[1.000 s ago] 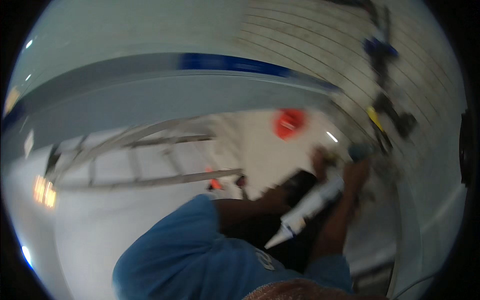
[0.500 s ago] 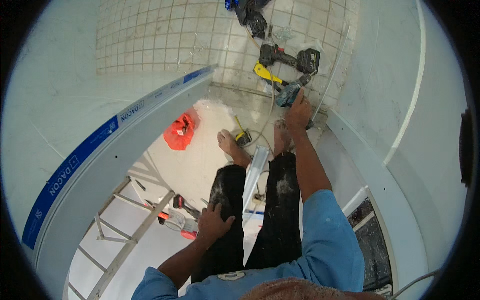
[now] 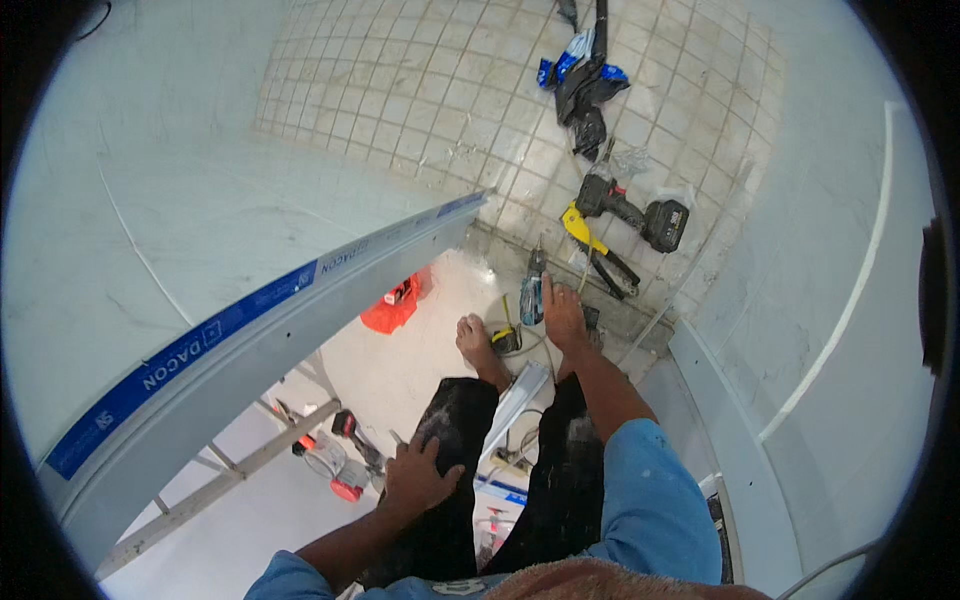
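My right hand is closed around a teal cordless drill, its bit pointing away from me. Part of the drill's grip is hidden by my fingers. My left hand lies on the left leg of my black trousers, fingers apart and holding nothing. Just beyond the drill, a yellow-and-black hand riveter lies on the tiles beside a black impact driver with a large battery. A yellow-and-black tape measure sits by my left foot.
A long pale panel edge with blue tape curves along the left. Lower left are a ladder and another power tool. An orange bag lies near the panel. Metal channel stands between my legs; black plastic lies farther off.
My right hand has brought the drill left and nearer, away from the riveter, and its bit now points forward. My left hand stays on my leg. The view has shifted.
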Demonstrator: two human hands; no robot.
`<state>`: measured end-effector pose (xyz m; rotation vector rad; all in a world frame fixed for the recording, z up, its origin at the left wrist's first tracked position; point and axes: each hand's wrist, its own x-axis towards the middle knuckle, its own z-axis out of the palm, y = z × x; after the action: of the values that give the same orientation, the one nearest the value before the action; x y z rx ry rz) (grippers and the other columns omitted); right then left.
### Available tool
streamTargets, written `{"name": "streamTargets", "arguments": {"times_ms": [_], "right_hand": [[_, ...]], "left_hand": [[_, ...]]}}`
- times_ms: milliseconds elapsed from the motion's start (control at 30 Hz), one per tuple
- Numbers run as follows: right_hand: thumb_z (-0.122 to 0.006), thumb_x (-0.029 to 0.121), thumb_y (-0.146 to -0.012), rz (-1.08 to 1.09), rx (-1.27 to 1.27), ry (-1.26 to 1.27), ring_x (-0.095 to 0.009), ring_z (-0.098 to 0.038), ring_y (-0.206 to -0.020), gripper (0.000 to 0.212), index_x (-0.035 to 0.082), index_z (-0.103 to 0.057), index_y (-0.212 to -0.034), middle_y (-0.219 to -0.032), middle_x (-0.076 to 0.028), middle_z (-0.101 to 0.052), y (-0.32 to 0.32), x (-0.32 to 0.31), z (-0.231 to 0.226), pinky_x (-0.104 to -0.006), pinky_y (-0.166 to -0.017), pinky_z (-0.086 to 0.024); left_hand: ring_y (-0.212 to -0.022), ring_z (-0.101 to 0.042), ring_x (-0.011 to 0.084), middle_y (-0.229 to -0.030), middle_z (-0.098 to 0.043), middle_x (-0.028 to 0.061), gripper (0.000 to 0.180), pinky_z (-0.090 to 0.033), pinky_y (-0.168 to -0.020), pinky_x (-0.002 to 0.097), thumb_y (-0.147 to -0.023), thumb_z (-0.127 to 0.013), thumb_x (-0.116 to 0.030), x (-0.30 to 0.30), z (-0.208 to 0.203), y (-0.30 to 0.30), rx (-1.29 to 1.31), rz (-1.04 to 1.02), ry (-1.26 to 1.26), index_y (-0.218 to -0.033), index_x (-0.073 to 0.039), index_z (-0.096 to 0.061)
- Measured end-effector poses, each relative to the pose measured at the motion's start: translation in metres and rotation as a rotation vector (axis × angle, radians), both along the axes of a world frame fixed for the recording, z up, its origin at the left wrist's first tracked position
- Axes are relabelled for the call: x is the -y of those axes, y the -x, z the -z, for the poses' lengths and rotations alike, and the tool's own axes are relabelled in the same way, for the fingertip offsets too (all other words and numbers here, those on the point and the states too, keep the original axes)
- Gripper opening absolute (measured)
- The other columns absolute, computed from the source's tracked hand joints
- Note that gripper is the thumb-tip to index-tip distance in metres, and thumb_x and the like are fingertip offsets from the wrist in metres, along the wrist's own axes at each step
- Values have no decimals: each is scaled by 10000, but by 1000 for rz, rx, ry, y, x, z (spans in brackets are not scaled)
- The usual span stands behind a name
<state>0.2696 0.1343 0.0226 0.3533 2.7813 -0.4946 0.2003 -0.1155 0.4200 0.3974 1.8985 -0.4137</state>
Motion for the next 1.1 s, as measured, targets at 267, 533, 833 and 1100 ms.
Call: {"name": "streamTargets", "arguments": {"times_ms": [267,533,833,1100], "right_hand": [[-586,34,-952,72,-88,109,-392,-658,-1050,755,-74,-316,-1648,-1181,-234,-670,-14,-10,15,-508,-927,-527],[-577,27,-934,117,128,360,-451,-649,-1072,746,-99,-326,-1625,-1183,-286,-647,-6,-31,10,-542,-939,-542],[-859,77,-785,411,-44,1166,-458,-586,-1380,1009,-44,-344,-1645,-1511,-294,-565,34,-36,-221,-464,-1124,-507],[-819,164,-917,444,-277,1593,-348,-667,-1278,634,-25,-539,-1455,-1370,-200,-676,33,11,-341,-464,-1131,-505]], "left_hand": [[-1343,-566,430,-1505,-554,252,791,-499,-1103,581,-940,-720,-563,-13,3,13,-16,-36,-18,-1484,-5,-584],[-1370,-551,430,-1523,-546,243,805,-495,-1105,593,-936,-713,-598,-7,2,3,-19,-38,-30,-1488,-25,-589],[-1327,-555,396,-1394,-595,217,765,-517,-1066,548,-949,-680,-608,3,1,-13,73,35,35,-1439,-23,-616],[-1332,-556,410,-1378,-602,241,748,-524,-1056,571,-933,-704,-586,5,0,-21,81,44,5,-1391,2,-638]]}}
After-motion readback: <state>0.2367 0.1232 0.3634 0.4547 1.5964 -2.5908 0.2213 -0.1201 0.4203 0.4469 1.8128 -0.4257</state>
